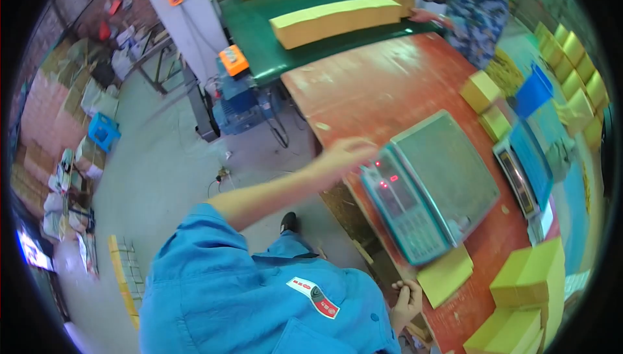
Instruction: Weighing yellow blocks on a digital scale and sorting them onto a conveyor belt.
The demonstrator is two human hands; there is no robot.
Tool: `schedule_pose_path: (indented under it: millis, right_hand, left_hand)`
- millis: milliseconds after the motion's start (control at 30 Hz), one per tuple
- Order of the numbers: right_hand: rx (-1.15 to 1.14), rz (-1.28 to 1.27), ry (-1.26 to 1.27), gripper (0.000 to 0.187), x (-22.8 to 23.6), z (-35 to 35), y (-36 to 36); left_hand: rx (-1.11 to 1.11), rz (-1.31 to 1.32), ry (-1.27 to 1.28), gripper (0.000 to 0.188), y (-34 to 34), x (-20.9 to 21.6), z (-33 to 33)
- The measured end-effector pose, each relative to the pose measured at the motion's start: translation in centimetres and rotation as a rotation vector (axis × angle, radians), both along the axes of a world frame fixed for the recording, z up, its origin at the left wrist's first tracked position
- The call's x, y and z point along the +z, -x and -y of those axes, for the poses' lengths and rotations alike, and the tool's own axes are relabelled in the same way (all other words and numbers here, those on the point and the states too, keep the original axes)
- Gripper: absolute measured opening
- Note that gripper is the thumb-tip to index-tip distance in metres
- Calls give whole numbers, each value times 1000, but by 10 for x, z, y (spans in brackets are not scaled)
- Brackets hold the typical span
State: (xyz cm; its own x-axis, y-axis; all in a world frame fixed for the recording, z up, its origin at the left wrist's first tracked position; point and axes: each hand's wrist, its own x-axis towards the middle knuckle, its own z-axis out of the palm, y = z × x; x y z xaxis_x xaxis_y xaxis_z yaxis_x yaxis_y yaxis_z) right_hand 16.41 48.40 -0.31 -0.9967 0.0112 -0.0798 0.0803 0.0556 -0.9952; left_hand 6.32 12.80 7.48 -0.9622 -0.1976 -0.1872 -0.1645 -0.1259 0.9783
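My left hand (354,153) reaches across to the far left corner of a teal electronic scale (409,208), its fingers stretched out and slightly blurred. I cannot make out whether they touch the scale's casing. Red digits glow on the display beside it. The scale's metal pan (448,169) bears no stack. My right hand (406,301) is low at the table's near edge, fingers loosely bent and apart, holding nothing I can see. Just beyond it, yellow paper sheets (446,276) lie partly against the scale.
The scale stands on a red table (370,75). Yellow paper stacks (525,282) sit at the near right; a second scale (525,166) is beyond. A green conveyor belt (259,62) carries a long yellow row (334,22). A co-worker (477,13) in patterned clothes handles its end.
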Motion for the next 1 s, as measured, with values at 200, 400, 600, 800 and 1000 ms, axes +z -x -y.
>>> schedule_pose_path:
  millis: [200,400,600,800,1000]
  right_hand:
    - [269,91,129,15,-9,214,42]
    - [671,235,155,15,12,357,37]
    - [602,299,216,15,0,408,55]
    - [690,147,133,15,1,446,75]
    - [715,122,170,15,-6,437,98]
  left_hand:
    - [669,-145,982,30,-52,-41,324]
    - [615,88,1553,53,-62,-56,453]
    - [551,29,1684,47,-42,-41,457]
    - [510,64,1729,43,-49,-35,472]
    - [445,113,1666,43,-40,-32,469]
